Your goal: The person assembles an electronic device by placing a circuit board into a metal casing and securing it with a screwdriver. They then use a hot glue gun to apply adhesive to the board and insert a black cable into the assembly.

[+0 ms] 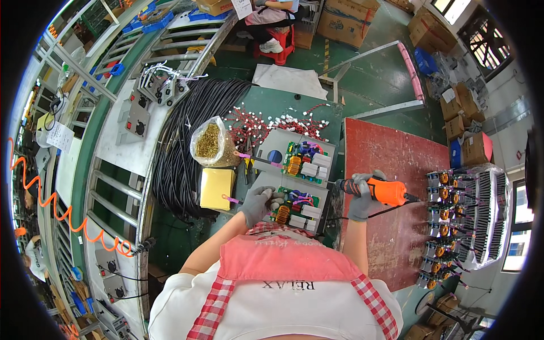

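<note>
Head view: right hand [362, 198] wraps firmly round an orange power tool [388, 191], nose toward the near circuit board [297, 211], which sits on a grey plate [267, 181] by the green table's [272, 97] near edge. Left hand [259, 205] curls at the board's left side; cannot tell whether it pinches anything. Judgement: steady the plate, bring the tool in square, clear of components. Black cable coil [184, 136] crowds the left edge; the tool's cord [385, 211] passes by the right wrist, possible snag.

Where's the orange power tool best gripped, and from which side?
The orange power tool is probably best gripped around its left half, from the near side, as the right hand does: its long body runs crosswise, with the black cord leaving the right end.
</note>
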The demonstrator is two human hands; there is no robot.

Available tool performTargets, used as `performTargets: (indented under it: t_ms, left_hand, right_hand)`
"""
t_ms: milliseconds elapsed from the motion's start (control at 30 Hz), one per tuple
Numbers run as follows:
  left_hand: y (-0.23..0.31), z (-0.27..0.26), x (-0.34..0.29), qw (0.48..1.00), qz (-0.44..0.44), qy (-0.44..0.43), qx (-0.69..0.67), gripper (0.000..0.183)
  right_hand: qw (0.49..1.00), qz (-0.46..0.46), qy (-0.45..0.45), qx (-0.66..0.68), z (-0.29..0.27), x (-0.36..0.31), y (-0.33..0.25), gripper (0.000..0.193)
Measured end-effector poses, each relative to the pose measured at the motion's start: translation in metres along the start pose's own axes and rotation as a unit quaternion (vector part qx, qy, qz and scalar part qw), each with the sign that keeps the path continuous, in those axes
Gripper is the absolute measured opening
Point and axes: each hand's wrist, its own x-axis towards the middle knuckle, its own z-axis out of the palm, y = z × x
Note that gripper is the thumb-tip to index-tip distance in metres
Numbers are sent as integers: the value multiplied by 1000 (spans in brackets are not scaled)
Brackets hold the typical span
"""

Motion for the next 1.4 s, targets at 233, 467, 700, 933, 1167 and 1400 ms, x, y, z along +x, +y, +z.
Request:
performTargets:
  t_ms: [233, 467, 700, 933, 1167, 1400]
  left_hand:
    - [-8, -9, 6, 999, 9, -11, 30, 24]
    - [-11, -12, 1, 998, -28, -35, 41, 22]
    - [-12, -10, 0, 999, -39, -28, 8, 25]
    - [-21, -14, 3, 998, -54, 6, 19, 21]
    - [-30, -21, 16, 999, -27, -8, 46, 18]
    - [-36, -24, 27, 997, -74, -18, 26, 17]
  right_hand:
    - [1000, 17, 7, -7, -9, 4, 14, 45]
    - [1000, 5, -8, -27, -3, 7, 13, 44]
    - [999, 27, -32, -7, -8, 6, 21, 43]
    - [999, 37, -35, -8, -13, 1, 29, 46]
    - [984, 115, -130, 49, -19, -1, 39, 42]
    - [952, 142, -256, -85, -21, -3, 54, 35]
